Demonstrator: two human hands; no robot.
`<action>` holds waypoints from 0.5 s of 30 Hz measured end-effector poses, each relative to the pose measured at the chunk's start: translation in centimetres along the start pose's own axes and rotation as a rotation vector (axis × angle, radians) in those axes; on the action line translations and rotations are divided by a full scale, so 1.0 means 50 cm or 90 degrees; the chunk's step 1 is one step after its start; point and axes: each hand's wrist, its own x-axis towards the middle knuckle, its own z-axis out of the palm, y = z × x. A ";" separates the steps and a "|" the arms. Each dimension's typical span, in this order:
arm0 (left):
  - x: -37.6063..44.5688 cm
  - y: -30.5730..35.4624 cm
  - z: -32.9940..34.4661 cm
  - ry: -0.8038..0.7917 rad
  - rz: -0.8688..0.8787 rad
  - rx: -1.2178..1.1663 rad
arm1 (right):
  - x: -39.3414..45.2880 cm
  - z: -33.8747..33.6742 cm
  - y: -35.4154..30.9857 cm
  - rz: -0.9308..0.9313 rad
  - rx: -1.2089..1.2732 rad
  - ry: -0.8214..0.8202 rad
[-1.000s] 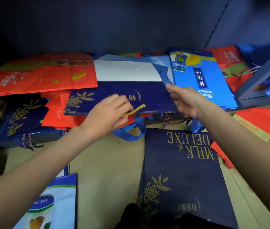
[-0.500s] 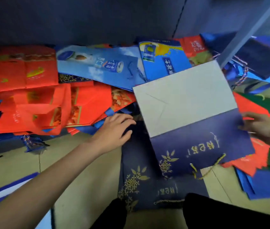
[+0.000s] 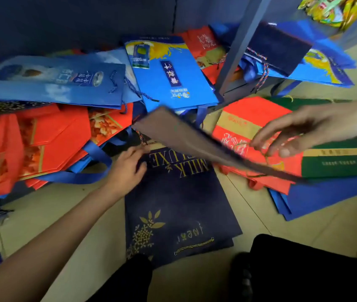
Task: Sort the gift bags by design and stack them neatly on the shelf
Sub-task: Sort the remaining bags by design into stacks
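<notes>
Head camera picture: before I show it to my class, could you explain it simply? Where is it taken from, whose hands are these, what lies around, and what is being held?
The picture comes from a wide-angle camera worn on a person's head, looking forward and down, so the two bare arms reaching in belong to the wearer. No machine is involved.

The job is sorting gift bags by design. On the tiled floor lies a flat navy bag with gold leaves and the words MILK DELUXE. The left hand rests on its top edge. The right hand seems to pinch the thin cord handle of another bag, which hangs tilted in the air and is blurred by motion.

Around them lie loose piles: red bags at the left, blue bags behind, a red and green pile at the right. A grey shelf post stands behind.
</notes>
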 end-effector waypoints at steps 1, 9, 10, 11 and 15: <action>-0.009 -0.010 -0.003 0.011 -0.074 -0.106 | 0.018 0.018 0.002 0.012 -0.004 -0.022; -0.145 -0.080 -0.044 -0.100 -0.528 -0.443 | 0.225 0.103 0.112 0.048 0.047 0.060; -0.159 -0.086 -0.042 -0.147 -0.537 -0.384 | 0.265 0.127 0.117 0.043 0.023 0.066; -0.170 -0.087 -0.037 -0.177 -0.547 -0.330 | 0.305 0.150 0.121 0.042 -0.028 0.066; -0.190 -0.068 0.011 -0.207 -0.571 -0.256 | 0.435 0.249 0.129 0.038 -0.207 0.031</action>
